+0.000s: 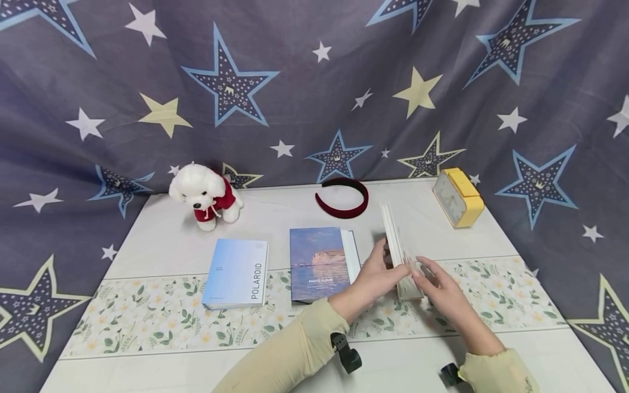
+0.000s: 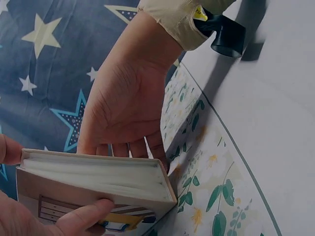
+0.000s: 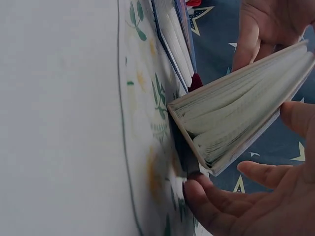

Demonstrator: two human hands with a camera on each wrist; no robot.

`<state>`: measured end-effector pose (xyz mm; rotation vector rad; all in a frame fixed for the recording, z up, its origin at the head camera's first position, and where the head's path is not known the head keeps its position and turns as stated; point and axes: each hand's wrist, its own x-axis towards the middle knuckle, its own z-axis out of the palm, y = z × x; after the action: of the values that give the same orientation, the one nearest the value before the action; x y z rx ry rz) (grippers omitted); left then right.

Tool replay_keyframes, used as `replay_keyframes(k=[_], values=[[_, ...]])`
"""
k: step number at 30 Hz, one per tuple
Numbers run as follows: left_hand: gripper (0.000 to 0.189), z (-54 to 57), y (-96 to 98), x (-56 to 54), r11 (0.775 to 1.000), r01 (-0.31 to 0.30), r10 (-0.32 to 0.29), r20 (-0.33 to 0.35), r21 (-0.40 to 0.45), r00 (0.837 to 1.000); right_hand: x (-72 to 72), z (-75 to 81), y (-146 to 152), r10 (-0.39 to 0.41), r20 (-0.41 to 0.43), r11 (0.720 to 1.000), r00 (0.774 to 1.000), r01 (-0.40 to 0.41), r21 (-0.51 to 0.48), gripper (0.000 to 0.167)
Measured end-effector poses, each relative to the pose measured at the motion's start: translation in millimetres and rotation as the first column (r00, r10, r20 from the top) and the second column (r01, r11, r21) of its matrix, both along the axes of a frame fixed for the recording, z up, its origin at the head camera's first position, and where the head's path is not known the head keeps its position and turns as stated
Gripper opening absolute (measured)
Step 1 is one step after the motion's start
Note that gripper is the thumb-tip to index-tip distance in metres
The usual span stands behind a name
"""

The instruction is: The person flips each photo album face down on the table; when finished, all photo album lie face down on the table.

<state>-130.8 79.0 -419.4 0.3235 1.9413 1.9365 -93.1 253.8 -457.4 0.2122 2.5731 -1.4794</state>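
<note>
A thick photo album [image 1: 390, 232] with a pale cover stands upright on the table between the two hands, its page edges showing. My left hand [image 1: 374, 274] grips it from the left; in the left wrist view the thumb lies across a cover with a yellow vehicle picture [image 2: 118, 219]. On the other side, my right hand [image 1: 446, 292] touches the album with its fingers spread. The right wrist view shows the pages [image 3: 241, 103] fanned between the covers. Left of the hands lies a blue photo album [image 1: 314, 265] with a seaside cliff picture.
A light-blue Polaroid album [image 1: 233, 273] lies farther left. Behind it stands a white plush dog [image 1: 199, 183] in a red top. A dark red headband [image 1: 365, 203] lies at the back, and a yellow clock [image 1: 464, 199] stands at the back right. A starred curtain [image 1: 295, 82] hangs behind the table.
</note>
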Motion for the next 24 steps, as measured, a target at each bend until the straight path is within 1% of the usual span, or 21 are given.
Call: replay_keyframes(k=[3,9,13,18,21,24], values=[[0.071,-0.9,0.5,0.1,0.999,-0.003,0.003,-0.001,0.035,1.000,-0.9,-0.2,2.7,0.014,0.014,1.000,1.000,-0.014,-0.017,0.079],[0.074,-2.4,0.6,1.0,0.995,-0.013,0.009,0.036,0.103,0.999,0.2,3.5,4.6,0.061,0.011,0.997,0.998,-0.060,-0.055,0.080],[0.077,-3.4,-0.4,1.6,0.991,-0.007,-0.001,0.053,0.134,0.999,1.5,3.9,5.8,0.080,0.008,0.995,0.997,-0.079,-0.053,0.080],[0.079,-5.6,-1.4,2.2,0.984,0.003,-0.015,0.065,0.180,0.998,2.3,1.8,8.3,0.100,-0.025,0.992,0.995,-0.101,-0.075,0.076],[0.079,-6.9,-0.9,2.1,0.981,0.004,-0.016,0.062,0.195,0.998,2.8,1.6,9.4,0.105,-0.043,0.991,0.994,-0.108,-0.077,0.075],[0.078,-8.2,-0.4,1.9,0.982,0.007,-0.018,0.054,0.190,0.998,3.0,1.6,10.0,0.104,-0.051,0.992,0.993,-0.107,-0.066,0.075]])
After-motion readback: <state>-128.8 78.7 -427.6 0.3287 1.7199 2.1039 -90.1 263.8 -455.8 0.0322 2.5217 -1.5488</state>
